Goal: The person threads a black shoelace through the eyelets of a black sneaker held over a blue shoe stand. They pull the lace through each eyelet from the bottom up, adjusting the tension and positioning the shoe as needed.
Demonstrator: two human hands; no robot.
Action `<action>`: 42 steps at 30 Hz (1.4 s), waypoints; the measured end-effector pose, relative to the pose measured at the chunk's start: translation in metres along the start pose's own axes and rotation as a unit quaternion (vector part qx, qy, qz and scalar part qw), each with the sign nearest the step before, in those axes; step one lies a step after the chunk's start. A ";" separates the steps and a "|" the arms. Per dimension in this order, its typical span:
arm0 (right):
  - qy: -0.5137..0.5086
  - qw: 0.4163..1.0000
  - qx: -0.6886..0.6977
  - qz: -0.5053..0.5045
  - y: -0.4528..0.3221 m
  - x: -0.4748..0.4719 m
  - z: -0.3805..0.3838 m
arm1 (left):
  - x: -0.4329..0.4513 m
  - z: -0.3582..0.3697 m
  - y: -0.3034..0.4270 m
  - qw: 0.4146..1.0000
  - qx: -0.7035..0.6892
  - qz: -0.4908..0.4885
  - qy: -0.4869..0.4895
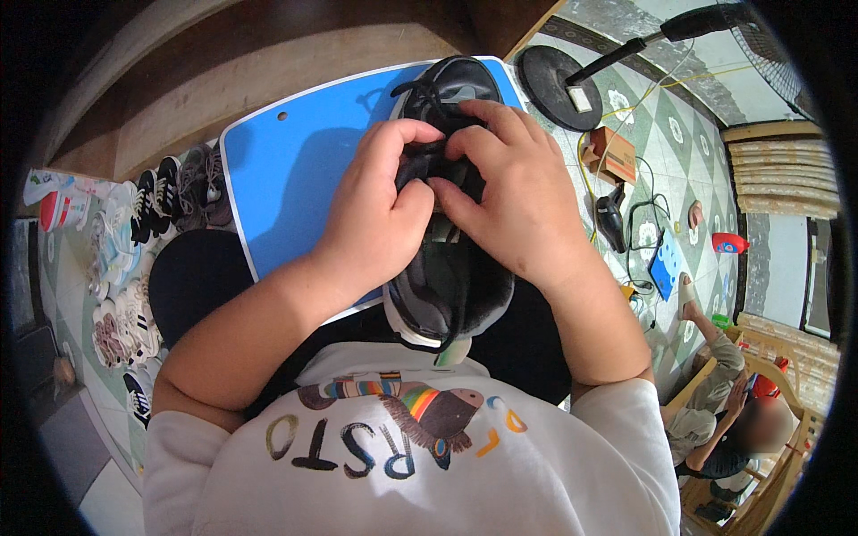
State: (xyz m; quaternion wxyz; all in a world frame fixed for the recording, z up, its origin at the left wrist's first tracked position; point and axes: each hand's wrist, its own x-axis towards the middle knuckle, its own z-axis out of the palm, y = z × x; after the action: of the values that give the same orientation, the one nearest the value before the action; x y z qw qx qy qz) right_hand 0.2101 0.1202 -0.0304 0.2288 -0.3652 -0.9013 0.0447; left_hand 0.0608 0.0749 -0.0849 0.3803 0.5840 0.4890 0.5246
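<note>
A black lace-up shoe (439, 288) with a white sole edge lies lengthwise in front of me, its near end over my lap and its far part on a blue board with a white rim (288, 174). My left hand (382, 201) grips the middle of the shoe's upper from the left, index finger and thumb curled inward. From the right, my right hand (509, 181) holds the same area, its fingertips close to the left ones. A dark lace (412, 87) loops out beyond my fingers. What exactly the fingertips pinch is hidden.
Rows of sneakers (161, 194) stand on the tiled floor at left. A fan base (560, 87), a cardboard box (613, 155), a hair dryer (610, 218) and cables lie at right. Further off, a person (710, 402) sits on a wooden seat. A wooden panel (335, 53) rises beyond the board.
</note>
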 end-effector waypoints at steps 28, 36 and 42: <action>0.002 0.886 0.463 -0.037 0.029 0.004 -0.021 | 0.000 0.004 0.000 0.998 0.006 0.051 0.045; 0.109 0.948 0.298 0.015 0.037 0.003 -0.031 | -0.001 0.004 -0.001 0.998 0.008 0.044 0.039; -0.002 0.997 0.074 -0.023 0.011 0.001 -0.005 | -0.001 0.005 -0.003 0.998 0.008 0.055 0.043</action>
State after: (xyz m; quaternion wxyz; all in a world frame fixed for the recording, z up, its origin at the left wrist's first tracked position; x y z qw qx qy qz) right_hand 0.2194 0.1284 -0.0281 0.2548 -0.3267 -0.9038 0.1068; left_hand 0.0650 0.0748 -0.0894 0.3251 0.5895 0.4763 0.5657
